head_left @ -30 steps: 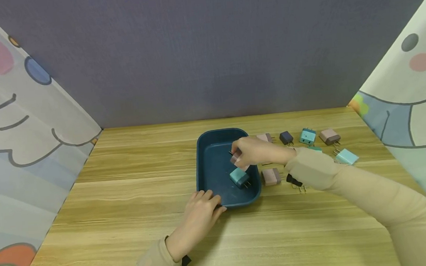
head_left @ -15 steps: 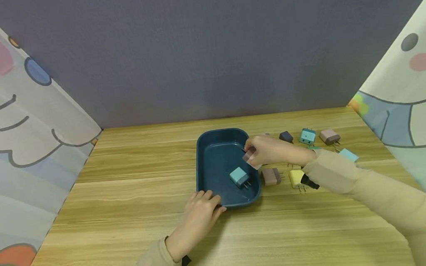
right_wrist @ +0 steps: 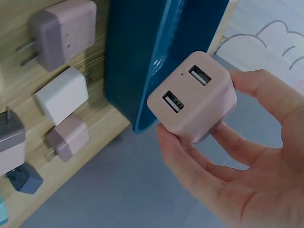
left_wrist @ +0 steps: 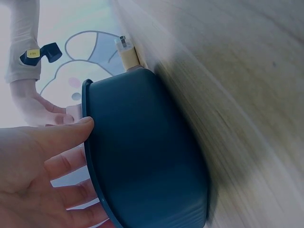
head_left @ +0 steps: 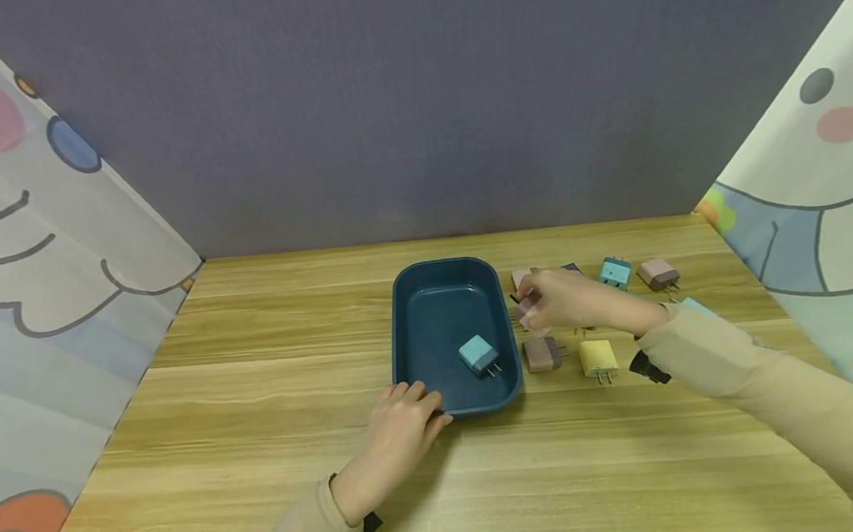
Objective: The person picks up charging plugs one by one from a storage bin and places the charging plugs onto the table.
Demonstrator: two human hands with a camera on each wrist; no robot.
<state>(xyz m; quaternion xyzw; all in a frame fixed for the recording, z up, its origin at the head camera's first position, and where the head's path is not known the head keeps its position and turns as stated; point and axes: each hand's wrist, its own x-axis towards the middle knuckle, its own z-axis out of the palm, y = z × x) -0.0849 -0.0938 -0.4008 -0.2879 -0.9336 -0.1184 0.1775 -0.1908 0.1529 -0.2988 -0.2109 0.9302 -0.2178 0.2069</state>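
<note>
My right hand (head_left: 580,300) is just past the right rim of a dark blue plastic bin (head_left: 431,324). Its thumb and fingers pinch a pink USB wall charger (right_wrist: 192,97), whose two ports face the camera in the right wrist view. Inside the bin, toward its right side, lies a teal charger (head_left: 478,355) with its prongs out. At the bin's near left corner my left hand (head_left: 394,431) grips the rim, thumb against the outer wall and fingers over the edge, as the left wrist view shows.
Right of the bin, several chargers lie on the wooden table (head_left: 271,395): a yellow one (head_left: 598,358), a mauve one (head_left: 542,354), a teal one (head_left: 614,273), a pink one (head_left: 657,273), a white one (right_wrist: 64,95) and a navy one (right_wrist: 26,178). A grey panel (head_left: 428,99) stands behind.
My right hand has moved right, from over the bin to beyond its right rim, still holding the pink charger. The yellow charger has come into sight. My left hand has stayed put.
</note>
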